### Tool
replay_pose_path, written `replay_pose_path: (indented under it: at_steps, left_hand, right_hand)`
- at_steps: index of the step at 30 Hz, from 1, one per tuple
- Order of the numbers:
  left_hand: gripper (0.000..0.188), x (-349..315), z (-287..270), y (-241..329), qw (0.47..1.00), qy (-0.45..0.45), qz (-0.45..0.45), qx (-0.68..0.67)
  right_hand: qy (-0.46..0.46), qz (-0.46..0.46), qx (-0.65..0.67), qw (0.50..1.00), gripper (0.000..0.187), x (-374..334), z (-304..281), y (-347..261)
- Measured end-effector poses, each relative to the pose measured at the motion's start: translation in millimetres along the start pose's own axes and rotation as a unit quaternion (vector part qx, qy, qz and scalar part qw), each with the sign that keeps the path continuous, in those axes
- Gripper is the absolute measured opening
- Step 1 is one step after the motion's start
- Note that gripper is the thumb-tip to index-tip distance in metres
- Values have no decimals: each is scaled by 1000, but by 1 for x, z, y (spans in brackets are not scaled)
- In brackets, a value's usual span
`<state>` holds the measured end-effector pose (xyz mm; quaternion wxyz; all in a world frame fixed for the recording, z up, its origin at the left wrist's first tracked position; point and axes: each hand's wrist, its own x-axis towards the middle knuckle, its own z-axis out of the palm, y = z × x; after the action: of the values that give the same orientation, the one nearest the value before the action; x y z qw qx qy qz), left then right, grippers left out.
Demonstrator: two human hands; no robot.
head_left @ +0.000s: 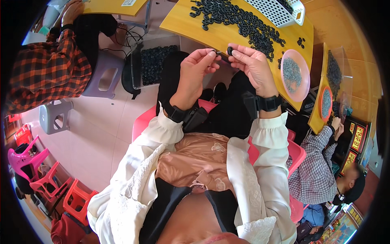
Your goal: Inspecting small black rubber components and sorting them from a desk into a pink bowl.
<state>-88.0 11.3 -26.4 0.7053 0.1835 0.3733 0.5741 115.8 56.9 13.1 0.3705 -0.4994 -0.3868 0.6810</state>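
Note:
My left hand (197, 67) is raised above my lap, thumb and fingertips pinched on a small thin metal piece (219, 53). Facing it, my right hand (252, 65) grips a small black oval part (230, 51) between thumb and forefinger. The metal piece points toward the black part; whether they touch I cannot tell. Just beyond my right hand, a pile of black ring-like parts (227, 16) spreads over the yellow table (183, 24). A pink bowl (305, 87) of small silvery metal pieces stands at the table's right edge.
A white perforated basket (300, 12) stands at the table's far edge. On the floor, a clear bin (136, 75) holds black parts. A person in an orange checked shirt (53, 69) sits left; another in a checked shirt (310, 173) works right, beside an orange bowl (326, 103). Stools (57, 116) stand left.

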Motion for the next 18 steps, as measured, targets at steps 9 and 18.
replay_pose_path:
  at_steps: [9,18]
  left_hand:
    - [14,-6,10,0,996,-9,49,79]
    - [13,-8,13,-3,992,-13,78,99]
  right_hand:
    - [-10,-7,0,1000,34,-13,8,-2]
    - [1,-44,-56,997,32,-19,12,-6]
